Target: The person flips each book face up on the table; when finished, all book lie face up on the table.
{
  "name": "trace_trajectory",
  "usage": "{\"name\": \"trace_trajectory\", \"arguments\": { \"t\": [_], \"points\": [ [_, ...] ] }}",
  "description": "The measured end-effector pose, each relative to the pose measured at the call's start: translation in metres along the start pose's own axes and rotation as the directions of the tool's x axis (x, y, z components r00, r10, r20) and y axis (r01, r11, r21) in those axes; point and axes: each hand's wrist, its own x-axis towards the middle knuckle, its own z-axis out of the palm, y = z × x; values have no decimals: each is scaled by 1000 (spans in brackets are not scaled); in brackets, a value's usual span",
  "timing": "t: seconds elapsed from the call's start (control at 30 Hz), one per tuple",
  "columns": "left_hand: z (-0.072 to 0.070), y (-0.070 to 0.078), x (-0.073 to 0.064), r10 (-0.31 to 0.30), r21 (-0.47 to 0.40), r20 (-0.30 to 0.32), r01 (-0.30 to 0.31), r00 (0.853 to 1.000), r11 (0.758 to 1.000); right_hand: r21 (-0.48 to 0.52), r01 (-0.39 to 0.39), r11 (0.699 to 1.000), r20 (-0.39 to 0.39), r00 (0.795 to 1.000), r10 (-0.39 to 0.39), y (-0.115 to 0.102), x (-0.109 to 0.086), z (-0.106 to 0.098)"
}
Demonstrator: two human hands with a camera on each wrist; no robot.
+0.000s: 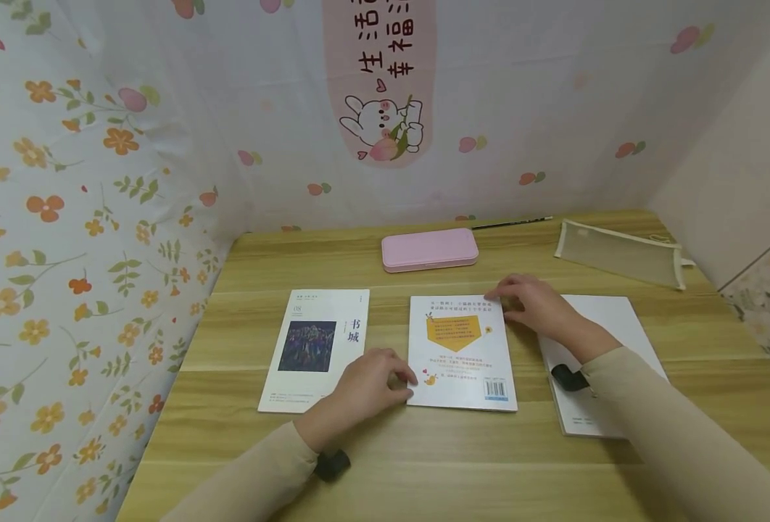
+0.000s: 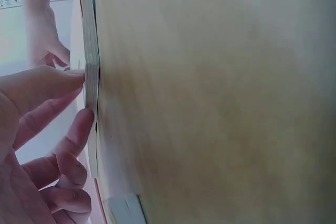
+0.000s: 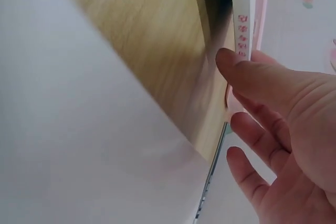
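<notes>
Between my hands a white book [image 1: 463, 348] lies flat, back cover up, with an orange panel and a barcode. My left hand [image 1: 373, 384] grips its lower left corner; in the left wrist view the thumb and a fingertip press on the page edges [image 2: 91, 85]. At the upper right corner, my right hand [image 1: 541, 308] pinches the book with thumb and index finger. The right wrist view shows that thumb against the white spine [image 3: 242, 14] with red characters, the other fingers loosely bent.
Left of it lies a book [image 1: 280, 388] with a dark picture. A plain white book [image 1: 610, 326] sits partly under my right forearm. Behind are a pink pencil case [image 1: 429, 250], a thin dark stick [image 1: 512, 223] and a mesh pouch [image 1: 620, 254]. Patterned cloth borders the wooden table [image 1: 463, 471].
</notes>
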Motion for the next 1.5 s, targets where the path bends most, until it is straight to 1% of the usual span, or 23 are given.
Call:
{"name": "trace_trajectory", "arguments": {
  "t": [0.1, 0.23, 0.33, 0.47, 0.6, 0.7, 0.87, 0.97, 1.03, 1.07, 1.1, 1.13, 1.17, 1.27, 1.3, 1.33, 1.37, 1.4, 1.47, 1.5],
  "points": [
    [2, 0, -2, 9, 28, 5, -9, 1000, 1000, -13, 17, 1000, 5, 1000, -17, 1, -1, -4],
    [4, 1, -4, 14, 61, 10, -14, 1000, 998, -25, 60, 998, 15, 998, -59, 0, -3, -11],
    [5, 2, -5, 13, 77, -4, -13, 1000, 997, -23, 96, 995, 21, 995, -96, 0, -5, -16],
    [5, 3, -5, 8, 98, -32, -5, 999, 995, 12, 142, 990, 27, 989, -142, 0, -6, -21],
    [2, 2, -9, 16, 127, -77, -6, 997, 992, 91, 158, 983, 28, 987, -161, 2, -8, -27],
    [-2, 1, -11, 32, 138, -115, -16, 993, 990, 150, 167, 975, 3, 986, -169, 5, -9, -31],
    [-8, -3, -13, 30, 102, -177, -12, 984, 995, 199, 188, 962, -48, 982, -182, 10, -8, -38],
    [-10, -5, -15, 29, 85, -231, -10, 972, 996, 208, 200, 958, -85, 979, -186, 10, -8, -41],
    [-11, -7, -16, 51, 92, -284, -25, 957, 995, 208, 211, 955, -122, 974, -188, 10, -8, -43],
    [-12, -8, -17, 68, 95, -319, -39, 945, 995, 204, 218, 954, -144, 971, -191, 10, -8, -43],
    [-12, -9, -17, 89, 103, -358, -55, 929, 993, 202, 225, 953, -169, 967, -192, 9, -8, -43],
    [-13, -10, -18, 113, 106, -401, -76, 909, 991, 205, 233, 951, -192, 962, -194, 8, -8, -44],
    [-14, -11, -19, 138, 109, -444, -99, 886, 989, 211, 234, 949, -213, 958, -189, 8, -7, -44],
    [-17, -11, -19, 197, 109, -551, -165, 811, 980, 236, 246, 940, -269, 946, -180, 7, -6, -43],
    [-18, -11, -19, 209, 106, -576, -182, 790, 978, 245, 249, 937, -284, 943, -176, 7, -6, -42],
    [-19, -12, -19, 218, 101, -595, -197, 774, 975, 253, 252, 934, -295, 940, -173, 7, -6, -42],
    [-19, -12, -18, 225, 100, -609, -208, 761, 973, 256, 255, 932, -303, 937, -173, 6, -6, -42],
    [-20, -11, -18, 230, 95, -620, -220, 750, 971, 261, 263, 929, -309, 934, -178, 6, -6, -42],
    [-20, -11, -17, 232, 83, -637, -234, 735, 969, 287, 252, 924, -310, 937, -160, 6, -7, -43],
    [-20, -11, -16, 237, 75, -648, -249, 724, 966, 299, 256, 919, -313, 936, -159, 5, -7, -44]
  ]
}}
